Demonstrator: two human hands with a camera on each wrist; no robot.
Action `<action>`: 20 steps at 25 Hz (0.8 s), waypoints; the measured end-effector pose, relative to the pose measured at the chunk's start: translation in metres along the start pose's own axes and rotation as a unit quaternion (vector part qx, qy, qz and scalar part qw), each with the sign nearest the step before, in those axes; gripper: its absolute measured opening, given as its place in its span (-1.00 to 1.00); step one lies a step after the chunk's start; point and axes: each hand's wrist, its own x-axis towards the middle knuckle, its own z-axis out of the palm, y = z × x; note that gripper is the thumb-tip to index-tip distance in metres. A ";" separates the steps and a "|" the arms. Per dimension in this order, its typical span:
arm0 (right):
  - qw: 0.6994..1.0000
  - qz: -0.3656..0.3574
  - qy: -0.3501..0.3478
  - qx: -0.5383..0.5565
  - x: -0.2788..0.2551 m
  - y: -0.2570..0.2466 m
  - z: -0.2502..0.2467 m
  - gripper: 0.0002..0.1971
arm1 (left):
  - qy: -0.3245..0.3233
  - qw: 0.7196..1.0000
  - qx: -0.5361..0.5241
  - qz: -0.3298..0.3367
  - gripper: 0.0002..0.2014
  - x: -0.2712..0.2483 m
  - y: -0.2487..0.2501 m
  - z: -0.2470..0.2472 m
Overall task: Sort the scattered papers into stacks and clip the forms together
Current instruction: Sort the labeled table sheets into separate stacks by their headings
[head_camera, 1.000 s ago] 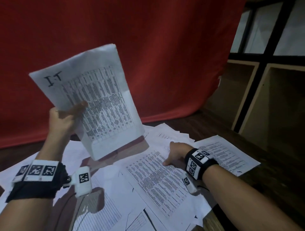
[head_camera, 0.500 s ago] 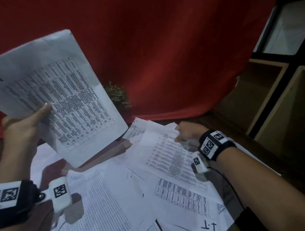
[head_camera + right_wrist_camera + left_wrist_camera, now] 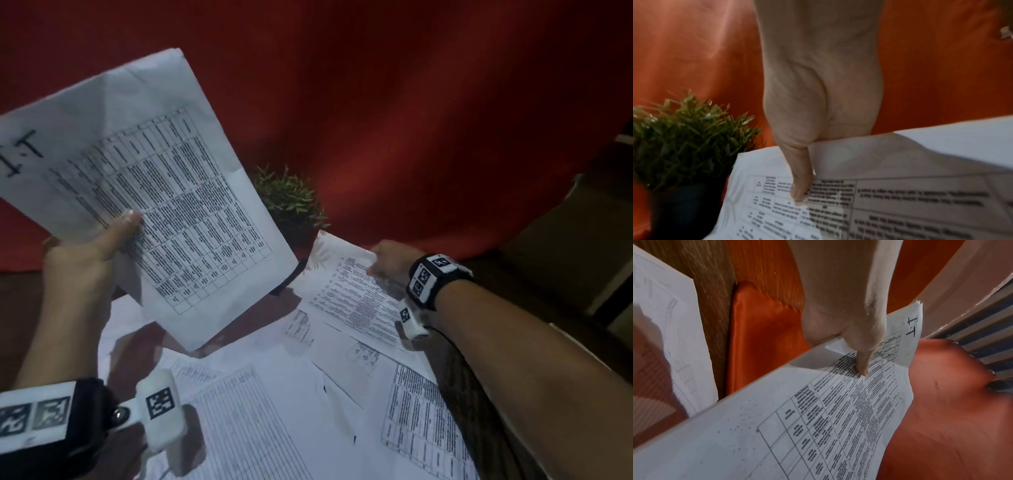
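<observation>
My left hand [image 3: 92,250] holds a stack of printed table forms [image 3: 150,185] up in the air at the left, thumb on top over the print; the top sheet is marked "I.T" in ink [image 3: 20,154]. The left wrist view shows the thumb [image 3: 863,363] pressing the same stack [image 3: 818,418], several sheet edges showing at its corner. My right hand [image 3: 387,260] pinches the far edge of a printed sheet [image 3: 356,301] lying on the scattered papers [image 3: 274,394]. In the right wrist view the thumb [image 3: 799,186] lies on that sheet [image 3: 900,203], the fingers hidden beneath it.
A small green plant in a dark pot [image 3: 287,202] stands at the back, just left of my right hand, also in the right wrist view as the plant [image 3: 684,138]. A red cloth [image 3: 376,102] hangs behind. Wooden shelving [image 3: 582,240] is at the right.
My right hand slid forward off a near sheet to a farther one by the plant and took its edge. My left hand kept the stack raised. My head turned left.
</observation>
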 end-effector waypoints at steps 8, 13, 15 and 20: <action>0.998 -0.001 0.025 -0.057 0.062 -0.041 0.053 -0.90 | -0.005 1.000 0.023 -0.010 -0.80 -0.031 0.024 0.029; 0.986 -0.060 0.152 0.044 0.045 -0.033 0.015 -0.87 | -0.022 0.999 0.021 -0.013 -0.56 -0.028 0.025 0.027; 0.968 -0.089 0.217 0.086 0.023 -0.027 -0.018 -0.85 | -0.015 0.999 0.029 -0.013 -0.74 -0.027 0.026 0.025; 0.920 -0.173 0.327 0.130 -0.049 -0.007 -0.114 -0.84 | 0.009 0.997 0.067 -0.028 -0.46 -0.030 0.028 0.027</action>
